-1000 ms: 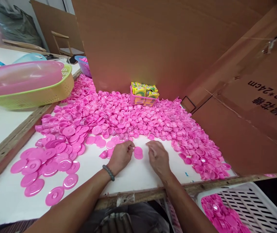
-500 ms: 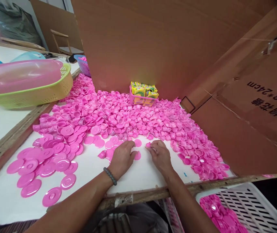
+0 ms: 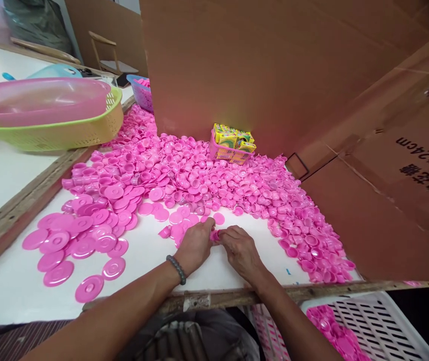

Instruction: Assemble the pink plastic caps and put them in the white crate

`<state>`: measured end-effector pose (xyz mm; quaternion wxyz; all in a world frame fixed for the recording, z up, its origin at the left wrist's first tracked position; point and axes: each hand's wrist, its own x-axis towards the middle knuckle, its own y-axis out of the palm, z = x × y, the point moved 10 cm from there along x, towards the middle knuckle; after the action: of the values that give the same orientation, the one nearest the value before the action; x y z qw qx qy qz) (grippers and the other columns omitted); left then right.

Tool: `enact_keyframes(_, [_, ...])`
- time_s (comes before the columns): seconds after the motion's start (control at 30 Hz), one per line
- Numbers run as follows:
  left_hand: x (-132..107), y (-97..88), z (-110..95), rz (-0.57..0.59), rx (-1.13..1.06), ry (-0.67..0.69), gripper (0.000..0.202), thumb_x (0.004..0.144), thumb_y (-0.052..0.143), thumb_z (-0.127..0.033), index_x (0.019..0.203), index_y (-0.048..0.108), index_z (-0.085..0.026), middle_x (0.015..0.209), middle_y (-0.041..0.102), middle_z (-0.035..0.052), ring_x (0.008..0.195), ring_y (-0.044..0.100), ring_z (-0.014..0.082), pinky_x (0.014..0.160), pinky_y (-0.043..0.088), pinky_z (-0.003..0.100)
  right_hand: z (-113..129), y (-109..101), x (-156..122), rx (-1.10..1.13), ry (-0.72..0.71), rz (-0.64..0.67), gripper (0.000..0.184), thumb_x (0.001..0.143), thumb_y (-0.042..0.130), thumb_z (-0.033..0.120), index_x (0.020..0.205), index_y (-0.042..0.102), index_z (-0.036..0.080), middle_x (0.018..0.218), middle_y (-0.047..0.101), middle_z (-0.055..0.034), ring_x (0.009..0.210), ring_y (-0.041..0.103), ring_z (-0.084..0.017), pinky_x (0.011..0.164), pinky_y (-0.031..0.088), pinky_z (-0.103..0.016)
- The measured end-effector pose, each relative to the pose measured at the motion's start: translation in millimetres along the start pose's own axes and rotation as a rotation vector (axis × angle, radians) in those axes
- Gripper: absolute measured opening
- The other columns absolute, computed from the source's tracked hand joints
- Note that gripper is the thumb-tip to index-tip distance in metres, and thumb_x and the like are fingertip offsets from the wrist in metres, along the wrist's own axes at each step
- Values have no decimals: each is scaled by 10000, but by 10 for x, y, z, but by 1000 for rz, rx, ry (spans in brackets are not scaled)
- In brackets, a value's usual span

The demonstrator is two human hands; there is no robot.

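My left hand (image 3: 195, 245) and my right hand (image 3: 239, 249) meet over the white table (image 3: 18, 286), fingers pinched together on a small pink plastic piece (image 3: 215, 234) held between them. A bead bracelet (image 3: 177, 268) circles my left wrist. Just beyond my fingers spreads a big heap of small pink cups (image 3: 214, 180). Flat pink saucers (image 3: 82, 235) lie scattered to the left, and a few sit right by my left hand.
A green basket (image 3: 67, 133) holding a pink tub stands at the left. A small pink basket of yellow packs (image 3: 231, 145) sits at the back against tall cardboard sheets (image 3: 274, 65). A white crate (image 3: 380, 326) with pink parts stands low at the right.
My hands, apart a second ago, have come together. The right hand picked up a small pink piece and brought it to the left hand.
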<state>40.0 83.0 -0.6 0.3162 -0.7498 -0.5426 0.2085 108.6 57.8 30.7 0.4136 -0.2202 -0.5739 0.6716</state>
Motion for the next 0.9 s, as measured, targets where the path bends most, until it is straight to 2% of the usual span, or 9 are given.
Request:
enact_keyframes(0.2, [-11,4,-1,44,37,-17,285,744,532,-137,1003,420,-181,868,610,59,813,591,191,660,411,256,84,46,53,-113,-91,44,231,800,387,14,725,546,164,716,568,-31,726,450,-162,677,350,-295])
enact_keyframes(0.4, [0,-14,-35,34,127,19,274,736,529,-152,987,422,-176,783,611,44,750,592,206,603,392,258,175,101,97,-259,-132,48,198,761,424,14,686,538,157,688,552,-41,697,434,-177,637,328,-317])
enact_keyframes(0.5, [-5,-42,-32,17,84,25,281,734,525,-138,997,434,-178,793,617,41,751,593,195,612,398,253,186,101,85,-263,-118,15,200,776,420,27,698,555,154,695,563,-49,705,445,-186,636,333,-326])
enact_keyframes(0.6, [-12,-66,-20,15,-9,37,279,727,550,-148,989,462,-179,834,620,45,771,591,178,638,412,243,83,50,39,-96,-40,-69,225,815,399,60,735,586,157,721,593,-52,735,477,-186,661,356,-320])
enact_keyframes(0.7, [-10,-99,-33,10,-88,74,246,713,585,-175,947,509,-182,844,616,44,761,581,166,636,418,236,-173,-15,-30,268,134,-182,179,845,441,175,811,617,180,817,632,-38,788,520,-173,714,396,-300])
enact_keyframes(0.8, [7,-116,-41,10,-212,84,160,700,614,-225,838,549,-177,773,616,26,715,573,151,611,419,226,-450,108,-110,633,398,-149,188,827,496,310,764,619,182,737,625,-5,705,543,-150,655,421,-266])
enact_keyframes(0.9, [34,-60,22,56,-404,-17,165,665,647,-268,717,527,-167,657,594,-1,596,553,121,530,412,205,-500,171,-166,804,513,-109,252,831,474,370,764,608,168,673,584,11,633,526,-126,595,418,-241])
